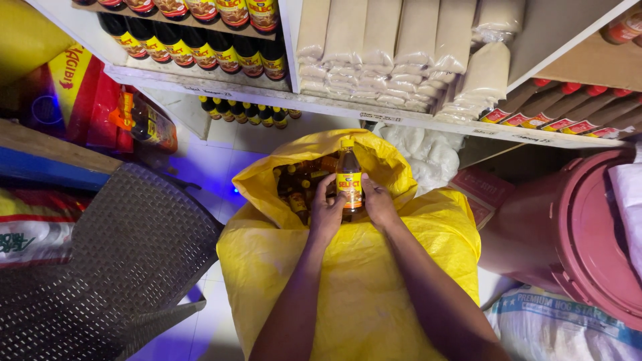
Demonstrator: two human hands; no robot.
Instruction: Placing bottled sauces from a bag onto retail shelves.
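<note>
Item: one dark bottle (349,180) with yellow cap and yellow label, upright, above the open mouth of a yellow sack (364,267) holding more bottles (297,190). Left hand (326,212) and right hand (378,202): grip of each clasped on the bottle's lower part. White shelf (267,93) above carries similar bottles.

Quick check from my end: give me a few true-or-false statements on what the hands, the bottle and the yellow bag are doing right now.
1. Both hands, left hand and right hand, hold one bottle. True.
2. The bottle lies flat on the floor. False: it is upright over the open yellow bag.
3. The bag holds more bottles. True.
4. The bottle's cap is red. False: it is yellow.
5. The shelf above is bare. False: bottles and pale packets fill it.
</note>
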